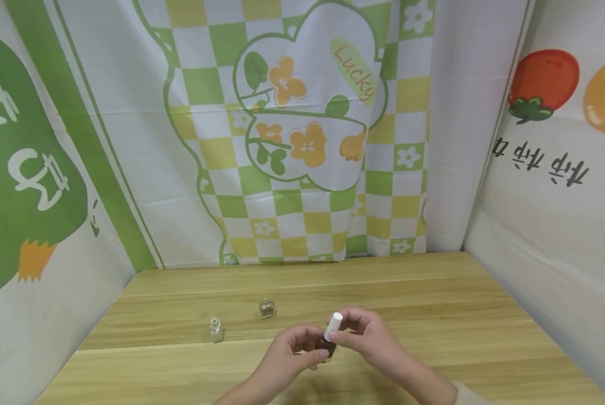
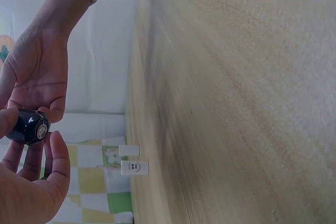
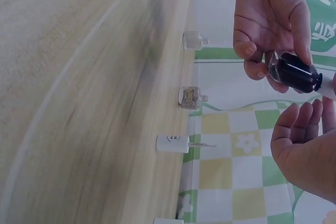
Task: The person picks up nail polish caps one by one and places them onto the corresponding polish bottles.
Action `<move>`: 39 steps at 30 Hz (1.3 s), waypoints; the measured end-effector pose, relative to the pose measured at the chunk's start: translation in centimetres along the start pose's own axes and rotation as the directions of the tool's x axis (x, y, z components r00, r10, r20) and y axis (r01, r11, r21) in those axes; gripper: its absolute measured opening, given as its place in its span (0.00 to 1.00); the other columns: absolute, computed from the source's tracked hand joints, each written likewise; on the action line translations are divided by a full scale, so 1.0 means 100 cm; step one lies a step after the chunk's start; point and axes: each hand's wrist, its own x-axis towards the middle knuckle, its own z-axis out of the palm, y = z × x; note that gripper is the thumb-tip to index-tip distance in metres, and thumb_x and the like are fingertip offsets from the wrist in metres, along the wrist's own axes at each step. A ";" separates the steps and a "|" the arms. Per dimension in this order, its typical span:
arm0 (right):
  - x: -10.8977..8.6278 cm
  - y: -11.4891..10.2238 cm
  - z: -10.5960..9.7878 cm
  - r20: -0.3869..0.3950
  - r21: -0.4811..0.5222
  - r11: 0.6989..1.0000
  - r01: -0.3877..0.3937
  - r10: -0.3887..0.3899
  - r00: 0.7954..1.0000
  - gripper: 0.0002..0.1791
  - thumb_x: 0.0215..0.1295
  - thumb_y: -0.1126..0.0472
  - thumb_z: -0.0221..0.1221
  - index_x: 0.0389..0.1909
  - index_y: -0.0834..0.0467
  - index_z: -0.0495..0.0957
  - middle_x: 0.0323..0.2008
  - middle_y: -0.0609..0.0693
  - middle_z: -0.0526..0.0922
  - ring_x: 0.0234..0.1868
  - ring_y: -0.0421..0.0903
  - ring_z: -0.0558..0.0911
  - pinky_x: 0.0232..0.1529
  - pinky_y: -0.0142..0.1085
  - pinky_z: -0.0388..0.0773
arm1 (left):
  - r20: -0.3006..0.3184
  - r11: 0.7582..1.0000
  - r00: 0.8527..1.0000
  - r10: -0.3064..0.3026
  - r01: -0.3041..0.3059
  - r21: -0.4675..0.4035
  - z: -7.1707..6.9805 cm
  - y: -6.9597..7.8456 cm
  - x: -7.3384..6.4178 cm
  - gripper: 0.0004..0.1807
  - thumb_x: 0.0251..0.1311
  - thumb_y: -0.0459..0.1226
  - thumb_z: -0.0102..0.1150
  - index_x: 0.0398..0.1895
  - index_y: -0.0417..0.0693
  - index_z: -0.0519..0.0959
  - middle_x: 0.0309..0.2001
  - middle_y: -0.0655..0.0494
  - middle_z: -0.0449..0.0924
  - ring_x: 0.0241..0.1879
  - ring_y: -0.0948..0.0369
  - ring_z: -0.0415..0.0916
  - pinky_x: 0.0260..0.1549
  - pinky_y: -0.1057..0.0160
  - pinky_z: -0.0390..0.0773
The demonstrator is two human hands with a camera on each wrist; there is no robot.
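Note:
Low over the front of the table, my left hand (image 1: pixel 294 351) holds a dark nail polish bottle (image 3: pixel 296 72) between thumb and fingers. The bottle leans slightly, and its base faces the camera in the left wrist view. My right hand (image 1: pixel 370 337) pinches the bottle's white cap (image 1: pixel 335 324) with thumb and fingers. Cap and bottle neck meet, with a short dark collar showing between them in the right wrist view.
On the wooden table (image 1: pixel 181 365), left of the hands, stand a clear uncapped bottle (image 1: pixel 216 331) and a glittery uncapped bottle (image 1: pixel 267 309). A white cap (image 3: pixel 172 144) stands brush upward, near another white cap (image 2: pixel 128 150). Printed curtains (image 1: pixel 302 225) enclose the table.

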 end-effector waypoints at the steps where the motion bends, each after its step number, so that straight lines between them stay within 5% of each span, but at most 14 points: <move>1: 0.000 0.001 0.001 -0.007 0.003 1.000 0.000 0.000 1.000 0.12 0.64 0.64 0.62 0.42 0.69 0.76 0.38 0.51 0.80 0.42 0.47 0.77 0.45 0.41 0.77 | 0.000 1.000 1.000 0.000 0.000 -0.002 0.000 0.000 0.000 0.13 0.62 0.35 0.62 0.49 0.39 0.78 0.44 0.48 0.81 0.39 0.60 0.75 0.35 0.66 0.77; 15: 0.001 0.003 0.008 -0.044 0.025 1.000 -0.018 0.019 0.999 0.14 0.62 0.65 0.64 0.37 0.71 0.71 0.33 0.48 0.78 0.38 0.44 0.77 0.40 0.38 0.78 | -0.009 0.999 1.000 -0.016 0.016 -0.028 0.002 -0.001 -0.003 0.14 0.61 0.34 0.63 0.50 0.39 0.79 0.44 0.49 0.81 0.38 0.60 0.76 0.34 0.66 0.78; 28: -0.001 -0.003 -0.002 0.024 -0.002 1.000 -0.013 0.013 1.000 0.16 0.64 0.64 0.62 0.50 0.67 0.76 0.39 0.50 0.80 0.43 0.45 0.76 0.47 0.41 0.77 | -0.005 1.000 1.000 0.002 -0.002 -0.018 -0.001 -0.002 -0.003 0.14 0.62 0.35 0.62 0.49 0.38 0.78 0.45 0.47 0.81 0.39 0.60 0.77 0.34 0.67 0.78; 39: 0.000 -0.003 0.002 0.028 -0.020 1.000 0.005 -0.005 1.000 0.14 0.65 0.64 0.62 0.45 0.72 0.77 0.40 0.52 0.80 0.43 0.46 0.76 0.45 0.41 0.79 | -0.015 1.000 1.000 -0.011 0.011 -0.021 -0.001 -0.001 -0.003 0.14 0.62 0.35 0.63 0.47 0.37 0.78 0.45 0.48 0.81 0.39 0.58 0.77 0.34 0.67 0.78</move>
